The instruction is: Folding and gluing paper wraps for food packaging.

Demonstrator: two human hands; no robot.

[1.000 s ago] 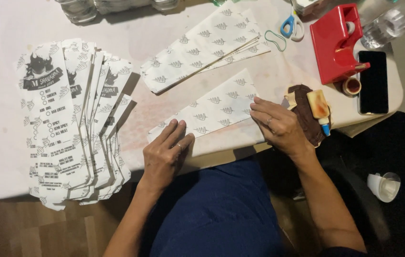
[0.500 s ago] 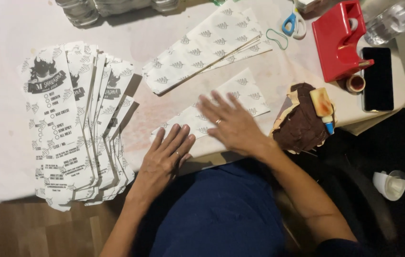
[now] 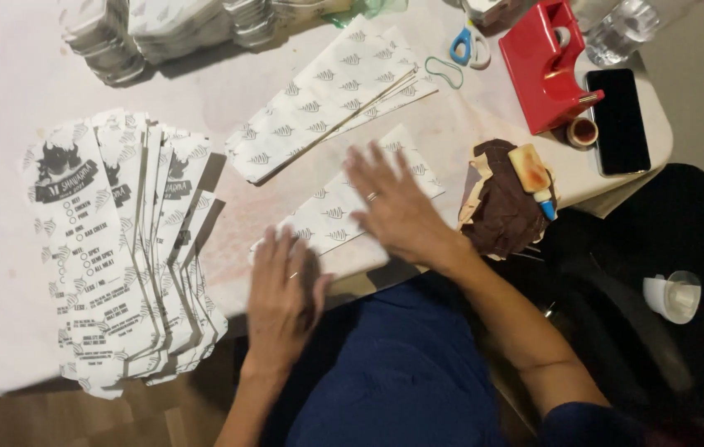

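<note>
Hands lie flat on a patterned paper sheet [image 3: 343, 211] at the near edge of the bench [image 3: 4, 99]. The left hand [image 3: 281, 285] presses its near end with fingers together and straight; the right hand [image 3: 397, 207] is spread over the middle, fingers apart, gripping nothing. To the left, a fanned stack of printed paper sleeves [image 3: 120, 248] looks finished — a fair pile. Two more patterned sheets [image 3: 327, 91] wait further back, so by my reckoning work remains. Beside the right hand sit a brown cloth [image 3: 501, 207] with a glue stick [image 3: 534, 178], then a red tape dispenser [image 3: 542, 66], scissors [image 3: 468, 45] and a dark phone [image 3: 621, 120].
</note>
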